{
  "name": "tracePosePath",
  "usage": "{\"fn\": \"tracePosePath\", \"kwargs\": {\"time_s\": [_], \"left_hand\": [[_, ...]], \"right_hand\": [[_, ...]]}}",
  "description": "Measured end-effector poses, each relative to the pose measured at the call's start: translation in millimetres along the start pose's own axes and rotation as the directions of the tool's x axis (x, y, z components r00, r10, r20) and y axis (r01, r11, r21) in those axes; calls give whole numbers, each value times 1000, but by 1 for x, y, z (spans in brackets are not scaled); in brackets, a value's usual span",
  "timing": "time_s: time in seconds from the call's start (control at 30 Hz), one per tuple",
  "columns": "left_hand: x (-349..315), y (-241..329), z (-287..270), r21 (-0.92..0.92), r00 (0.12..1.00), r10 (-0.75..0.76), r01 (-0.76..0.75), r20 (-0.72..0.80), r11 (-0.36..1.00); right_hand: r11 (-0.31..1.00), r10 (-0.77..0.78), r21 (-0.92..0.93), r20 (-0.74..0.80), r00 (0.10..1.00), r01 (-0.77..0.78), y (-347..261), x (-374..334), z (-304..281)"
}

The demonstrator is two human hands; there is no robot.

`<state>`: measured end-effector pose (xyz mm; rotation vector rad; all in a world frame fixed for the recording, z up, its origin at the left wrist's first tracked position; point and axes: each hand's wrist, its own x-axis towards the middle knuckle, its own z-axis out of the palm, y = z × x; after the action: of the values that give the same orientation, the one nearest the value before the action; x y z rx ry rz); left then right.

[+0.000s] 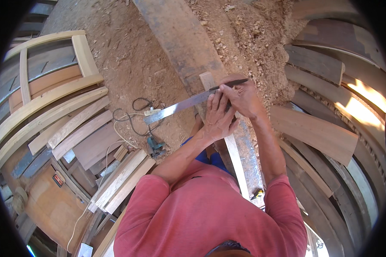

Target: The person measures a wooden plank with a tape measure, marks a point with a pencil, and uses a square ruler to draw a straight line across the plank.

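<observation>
A pale wooden strip [232,150] lies lengthwise on a broad worn plank in front of me. Across the strip, pointing out to the left, is a flat shiny metal blade [176,107] like a straightedge or the arm of a square. My left hand [218,115] presses on the strip, its fingertips closed against the blade near the blade's right end. Just right of it, my right hand [245,99] pinches a slim dark stick [236,82] that looks like a pencil, over the strip. Its lower tip meets the blade's end; the fingers partly hide the contact.
The broad plank [180,38] runs away over a floor covered with wood shavings [248,34]. Left are a green power tool [155,145], a tangled cord [135,112], stacked boards [120,180] and a wooden frame [85,55]. Boards [315,132] crowd the right; a yellow tape measure [257,194] lies near me.
</observation>
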<state>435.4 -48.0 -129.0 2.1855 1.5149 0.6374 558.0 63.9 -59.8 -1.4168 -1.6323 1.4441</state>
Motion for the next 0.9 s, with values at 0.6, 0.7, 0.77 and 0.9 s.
{"fn": "tracePosePath", "kwargs": {"time_s": [0.6,0.7,0.77,0.9], "left_hand": [[6,3,-9,-17,999,20,-20,28,1000],[0,2,-5,-10,999,-22,23,49,1000],[0,2,-4,-18,999,-21,22,38,1000],[3,2,-7,-7,999,0,1,42,1000]], "right_hand": [[992,31,120,34,999,-35,-1,3,0],[999,-53,7,63,997,52,2,4,2],[998,-59,24,103,993,57,5,4,9],[997,-34,-67,-1,999,34,4,6,-4]]}}
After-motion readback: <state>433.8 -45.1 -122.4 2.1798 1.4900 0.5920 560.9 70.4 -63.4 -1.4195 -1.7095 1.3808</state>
